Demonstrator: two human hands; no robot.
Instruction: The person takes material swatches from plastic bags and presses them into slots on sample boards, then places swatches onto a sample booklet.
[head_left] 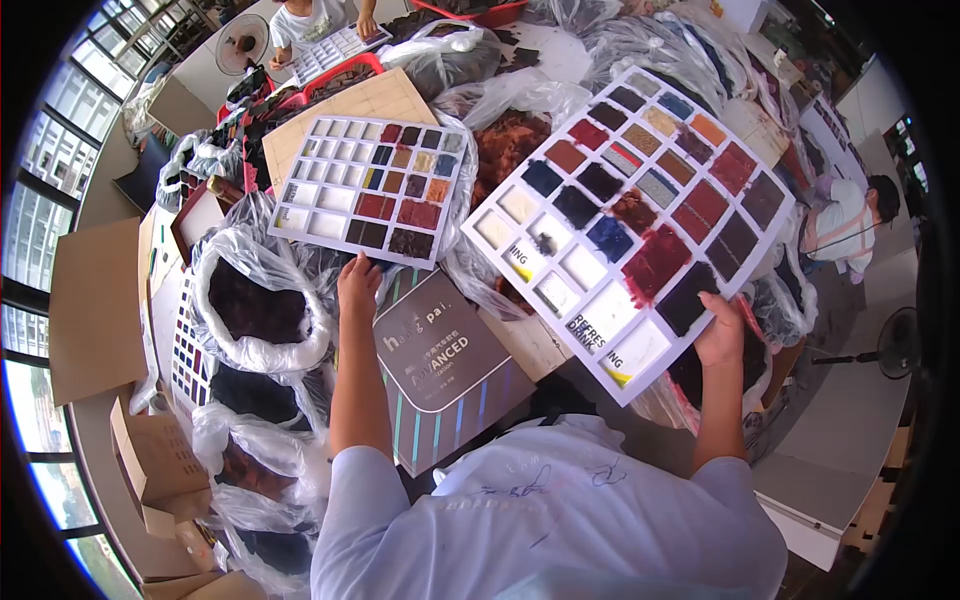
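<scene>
My left hand (358, 282) has its fingers closed at the lower edge of a white sample board (330, 224) divided into a grid. Swatches in red, black, brown and other colours fill its right part; plain white cells show on the left. My right hand (720, 332) grips the lower right edge of another white sample board (584, 268), tilted and nearer the camera. Most of its cells carry dark, red, blue and brown swatches, and printed lettering shows through some cells near the bottom. My right thumb lies over the front, beside a black swatch.
A grey printed box (450, 350) lies between my arms. Behind the left board is a wooden panel (385, 95). Clear plastic bags (262, 350) of dark and reddish material line the left side. Another person (315, 20) sits across; a second (845, 225) is at right.
</scene>
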